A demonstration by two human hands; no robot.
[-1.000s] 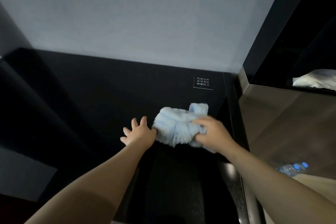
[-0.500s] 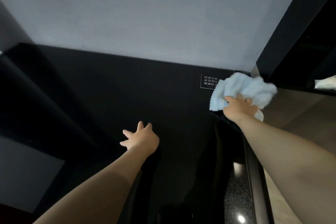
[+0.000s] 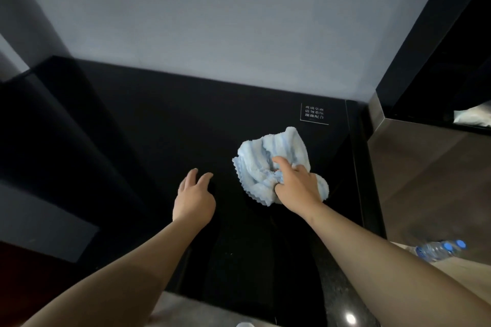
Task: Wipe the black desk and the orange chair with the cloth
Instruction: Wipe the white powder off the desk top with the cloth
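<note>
— How is the cloth (image 3: 268, 167) being held, and where is it found?

— It is bunched under the right hand (image 3: 297, 188), whose fingers are curled into its folds, and it is pressed against the black worktop (image 3: 159, 141) toward the right side, below the small printed notice (image 3: 314, 113). A gathered wad is probably preferred so that pressure can be passed through a thick pad.

— And the left hand (image 3: 194, 200)?

— It is laid on the glossy surface beside the cloth but apart from it, fingers relaxed and slightly spread; nothing is held. It is most likely placed there so that the body is steadied while the reach is made.

— How far along is the task judged to be?

— The worktop is being wiped; how much of it has been covered cannot be told. The orange chair is not seen in the view, so that part is taken as not yet done.

— Anything else nearby?

— Water bottles (image 3: 438, 249) with blue caps are seen lying off the worktop to the right, clear of the wiping path.
</note>
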